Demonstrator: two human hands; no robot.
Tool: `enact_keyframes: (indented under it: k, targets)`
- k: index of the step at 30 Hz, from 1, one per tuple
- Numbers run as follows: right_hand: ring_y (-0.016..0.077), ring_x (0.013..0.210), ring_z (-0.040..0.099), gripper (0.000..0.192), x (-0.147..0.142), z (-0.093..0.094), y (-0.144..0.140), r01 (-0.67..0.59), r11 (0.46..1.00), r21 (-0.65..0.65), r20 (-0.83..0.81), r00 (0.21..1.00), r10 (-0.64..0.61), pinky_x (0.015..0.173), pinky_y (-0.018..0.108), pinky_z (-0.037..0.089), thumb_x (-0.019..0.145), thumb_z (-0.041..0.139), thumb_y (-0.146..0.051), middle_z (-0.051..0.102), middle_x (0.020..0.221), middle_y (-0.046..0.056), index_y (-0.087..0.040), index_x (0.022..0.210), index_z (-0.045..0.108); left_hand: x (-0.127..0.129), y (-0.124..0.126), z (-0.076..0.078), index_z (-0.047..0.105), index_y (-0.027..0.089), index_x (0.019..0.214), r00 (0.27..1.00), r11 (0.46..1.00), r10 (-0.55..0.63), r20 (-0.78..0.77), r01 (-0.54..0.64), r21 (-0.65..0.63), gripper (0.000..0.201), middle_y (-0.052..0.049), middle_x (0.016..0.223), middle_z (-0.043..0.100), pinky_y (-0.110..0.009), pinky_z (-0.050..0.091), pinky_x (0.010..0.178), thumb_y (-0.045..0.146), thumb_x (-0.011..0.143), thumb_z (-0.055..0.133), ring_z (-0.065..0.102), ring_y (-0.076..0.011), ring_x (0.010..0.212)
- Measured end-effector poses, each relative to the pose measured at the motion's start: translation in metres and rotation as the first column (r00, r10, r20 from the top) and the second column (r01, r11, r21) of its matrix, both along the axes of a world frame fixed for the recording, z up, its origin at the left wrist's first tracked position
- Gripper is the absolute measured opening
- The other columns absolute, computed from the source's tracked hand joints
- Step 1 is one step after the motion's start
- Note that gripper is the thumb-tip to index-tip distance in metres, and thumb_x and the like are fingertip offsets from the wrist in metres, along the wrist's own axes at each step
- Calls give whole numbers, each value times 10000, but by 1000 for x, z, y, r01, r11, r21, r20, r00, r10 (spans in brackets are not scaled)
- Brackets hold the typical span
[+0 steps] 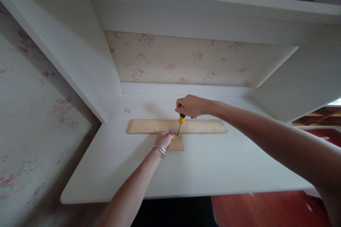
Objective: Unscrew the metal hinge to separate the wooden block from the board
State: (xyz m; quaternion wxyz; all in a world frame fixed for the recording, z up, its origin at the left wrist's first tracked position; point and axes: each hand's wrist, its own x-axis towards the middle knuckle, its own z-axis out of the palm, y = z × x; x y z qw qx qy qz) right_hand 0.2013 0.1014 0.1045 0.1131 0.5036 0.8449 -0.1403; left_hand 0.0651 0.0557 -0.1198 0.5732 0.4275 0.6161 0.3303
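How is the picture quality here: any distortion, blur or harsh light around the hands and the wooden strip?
Head view: wide-angle bending curves the desk edge and shelf lines; light is soft and even, with no glare; right hand on the screwdriver and left hand at the metal bracket on the wooden strip are small but fairly sharp; the near right forearm is blurred.

The right hand (189, 106) hides most of the screwdriver (181, 118) handle. The metal bracket (174, 132) is too small to see well. The two screws (127, 110) are tiny specks.
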Motion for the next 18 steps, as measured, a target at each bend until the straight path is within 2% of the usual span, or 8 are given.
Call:
enact_keyframes:
  k: [2,4,6,8,9,11,13,18]
  targets:
    - [173,731,622,269,1,-1,1,-76,995,56,-28,997,78,592,247,394,754,512,-319,685,913,64,-205,984,591,0,0,1,646,146,588,1000,1000,-3,-8,3,-9,217,26,469,503,-219,312,486,347,610,725,497,-120,522]
    - [201,851,612,375,2,-1,1,-119,986,118,-48,991,126,621,248,400,680,595,-304,660,1033,79,-209,1042,574,0,0,1,641,147,584,1000,1000,-5,-17,4,-19,213,28,461,494,-216,304,480,340,609,726,492,-118,517]
    - [199,769,624,369,2,-2,2,-54,996,78,-38,998,57,597,256,403,724,569,-385,680,920,87,-191,1038,578,-1,1,1,636,148,578,1000,1000,-3,-26,2,-28,210,30,454,484,-214,293,472,335,607,728,486,-115,510]
    - [177,625,618,335,2,-2,2,36,999,18,-10,999,-36,557,261,395,807,455,-423,680,757,73,-176,983,597,-1,1,1,631,148,571,999,999,-1,-34,-1,-33,208,32,448,474,-214,281,465,330,608,726,475,-111,499]
    - [172,609,616,317,2,-2,2,43,999,13,-5,999,-43,551,260,393,818,432,-401,680,743,70,-177,963,604,-1,1,1,627,148,564,999,999,0,-38,-2,-35,207,33,443,467,-214,273,461,324,611,724,468,-109,492]
    - [181,713,629,289,1,-1,2,-30,998,59,-31,999,32,571,250,393,757,501,-324,691,876,75,-188,992,600,-1,2,0,613,148,544,999,999,1,-43,-2,-35,204,38,431,445,-213,253,452,307,615,719,441,-99,472]
    - [199,821,622,392,1,-1,1,-86,990,114,-56,994,93,590,244,393,679,574,-287,675,1004,81,-199,1061,581,0,2,-1,591,149,513,999,999,0,-50,-2,-37,207,48,414,410,-214,222,440,282,615,712,396,-85,442]
    - [166,589,603,303,0,2,0,33,999,-13,38,999,-32,552,261,380,807,438,-367,677,706,72,-163,921,630,0,3,-1,579,148,504,999,999,0,-46,-1,-37,190,58,408,376,-212,194,431,246,622,692,358,-74,425]
